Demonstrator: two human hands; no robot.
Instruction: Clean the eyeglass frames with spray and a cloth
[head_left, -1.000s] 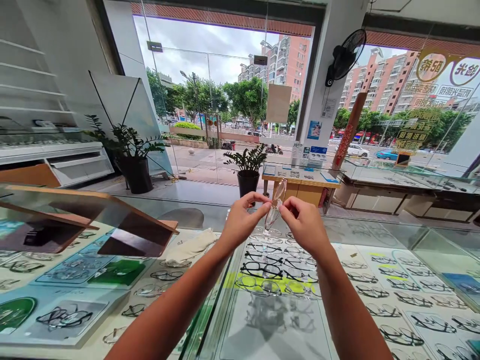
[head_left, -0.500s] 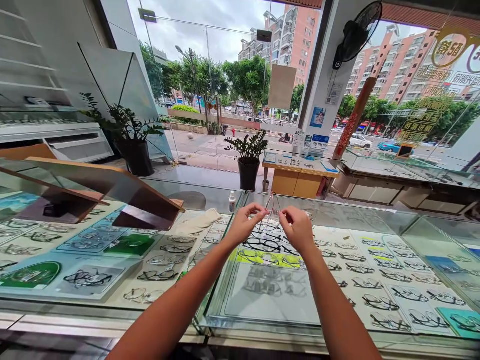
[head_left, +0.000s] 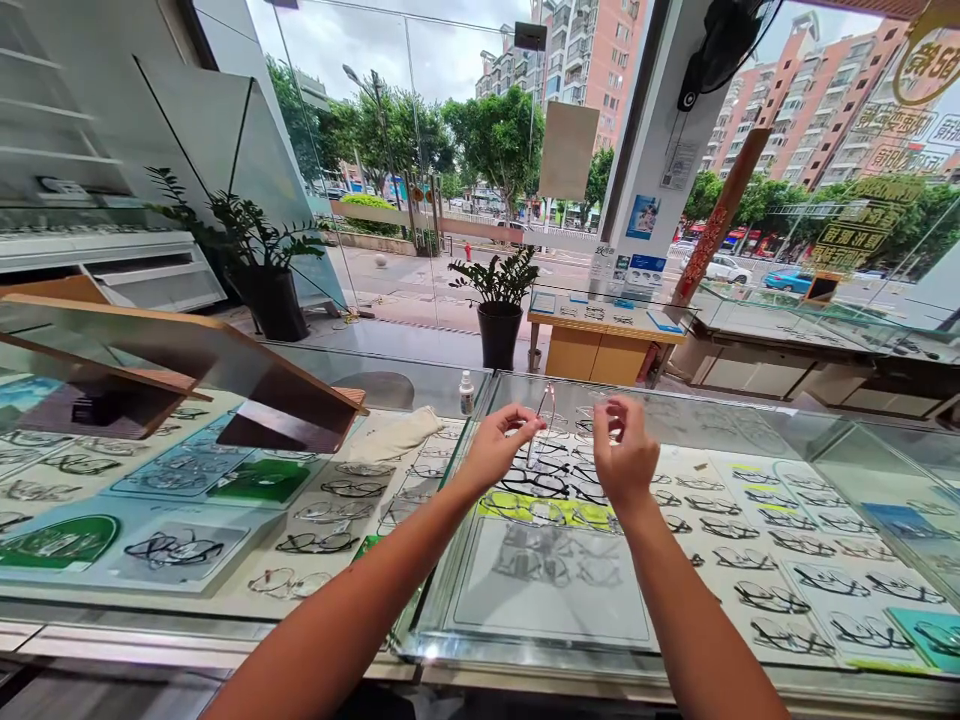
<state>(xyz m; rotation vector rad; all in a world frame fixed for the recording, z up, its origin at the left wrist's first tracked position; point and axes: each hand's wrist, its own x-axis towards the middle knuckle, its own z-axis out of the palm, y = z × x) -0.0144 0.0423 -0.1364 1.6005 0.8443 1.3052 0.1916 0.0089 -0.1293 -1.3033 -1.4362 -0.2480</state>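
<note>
My left hand (head_left: 499,447) pinches a thin pair of eyeglasses (head_left: 550,402) between thumb and fingers, held above the glass counter with the frame standing edge-on. To the right of the glasses, apart from them, my right hand (head_left: 624,450) is raised with its fingers loosely curled and parted; nothing shows in it. Below both hands, rows of dark-framed glasses (head_left: 536,483) lie over a yellow-green strip (head_left: 525,506) on the counter.
A small white bottle (head_left: 466,394) and a pale cloth (head_left: 394,436) are left of my left hand. Wooden-edged mirrors (head_left: 277,385) lean at the left. More glasses (head_left: 772,597) fill the glass case on the right. A potted plant (head_left: 499,335) stands beyond the counter.
My right hand has let go of the glasses and moved right, its fingers opening. My left hand still holds them. The view has tilted slightly down.
</note>
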